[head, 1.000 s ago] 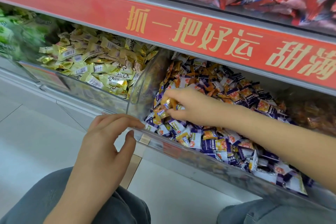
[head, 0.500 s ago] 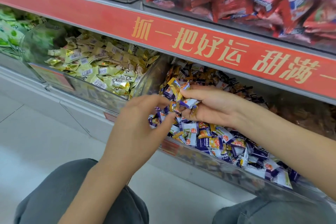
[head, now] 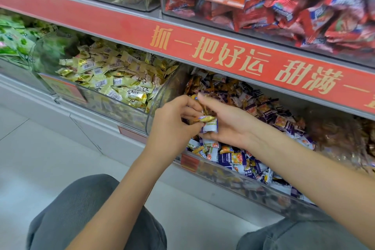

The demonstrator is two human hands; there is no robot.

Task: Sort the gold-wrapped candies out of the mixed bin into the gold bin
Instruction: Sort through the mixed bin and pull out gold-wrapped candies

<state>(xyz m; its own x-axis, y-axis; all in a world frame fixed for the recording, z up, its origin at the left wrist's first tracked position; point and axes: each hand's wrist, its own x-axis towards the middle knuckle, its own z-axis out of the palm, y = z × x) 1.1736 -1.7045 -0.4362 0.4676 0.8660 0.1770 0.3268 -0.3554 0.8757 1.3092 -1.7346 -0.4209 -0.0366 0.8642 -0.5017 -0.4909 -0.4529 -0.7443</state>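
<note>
Both hands meet over the mixed bin [head: 239,180]. Left hand [head: 172,126] pinches a gold candy [head: 206,118], long axis roughly left-right. Right hand [head: 227,126] cups it, curled round a white-purple candy [head: 211,128] just below. Gold bin [head: 97,103] lies left of the grip, so left hand is nearer.

Bright, even shop light falls from above, casting almost no shadows. Glare streaks the clear plastic bin front [head: 253,186]. The far-right red snack packets [head: 324,12] smear with motion blur; wide-angle edges bend.
</note>
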